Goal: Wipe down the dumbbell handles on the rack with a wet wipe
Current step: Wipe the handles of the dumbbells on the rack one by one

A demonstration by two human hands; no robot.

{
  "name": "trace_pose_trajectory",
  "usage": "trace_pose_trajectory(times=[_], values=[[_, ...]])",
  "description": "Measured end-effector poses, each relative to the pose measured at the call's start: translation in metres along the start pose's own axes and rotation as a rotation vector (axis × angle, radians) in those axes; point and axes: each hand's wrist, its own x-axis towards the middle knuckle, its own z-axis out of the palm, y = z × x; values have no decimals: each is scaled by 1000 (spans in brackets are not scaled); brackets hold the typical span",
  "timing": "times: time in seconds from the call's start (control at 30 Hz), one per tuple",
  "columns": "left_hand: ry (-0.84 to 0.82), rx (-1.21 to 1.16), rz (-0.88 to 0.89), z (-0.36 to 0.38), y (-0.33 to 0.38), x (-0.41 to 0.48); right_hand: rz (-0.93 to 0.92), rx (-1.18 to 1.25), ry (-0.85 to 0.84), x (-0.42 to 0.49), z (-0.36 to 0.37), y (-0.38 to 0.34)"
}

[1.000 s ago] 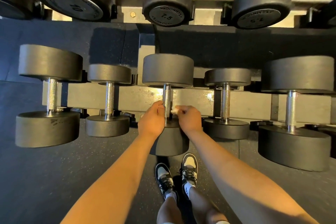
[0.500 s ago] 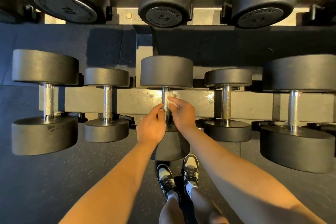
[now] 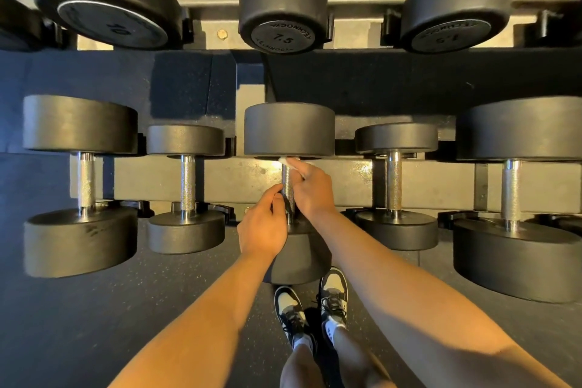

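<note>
Black dumbbells on a metal rack

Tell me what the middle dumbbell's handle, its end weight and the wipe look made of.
The handle: bright metal, probably chromed steel; it shines and shows fine knurling. The end weight: matte dark grey, likely a rubber coating; dull, no glare. The wipe: thin white soft sheet, bunched under the right hand; fibre cannot be told.

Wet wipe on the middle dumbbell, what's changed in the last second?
The right hand slid the wet wipe along the handle, from its near end up to the far head. The left hand stayed holding the handle's near end; the other dumbbells stayed put.
</note>
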Motion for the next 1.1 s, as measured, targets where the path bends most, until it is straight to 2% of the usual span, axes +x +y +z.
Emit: trace_pose_trajectory(times=[0.1, 0.27, 0.5, 0.6, 0.77, 0.9, 0.97, 1.1], values=[[13, -11, 3, 0, 1, 0, -17, -30, -28, 1, -1, 2], [10, -17, -1, 0, 0, 0, 31, -68, -171, -26, -4, 30], [14, -58, -12, -2, 1, -3, 102, -284, -258, -39, -4, 31], [-39, -88, 29, -2, -3, -2, 135, -222, -231, -42, -10, 28], [-143, -253, 115, -12, -15, -2, -7, 13, -121, -58, -10, 16], [-156, -313, 181, -19, -12, 6, 83, 209, -62, -62, -2, 3], [-117, -300, 198, -17, -7, 15, 81, 213, -44, -60, 0, 0], [81, -366, 140, -11, 4, 36, 53, 186, 98, -54, 7, 4]])
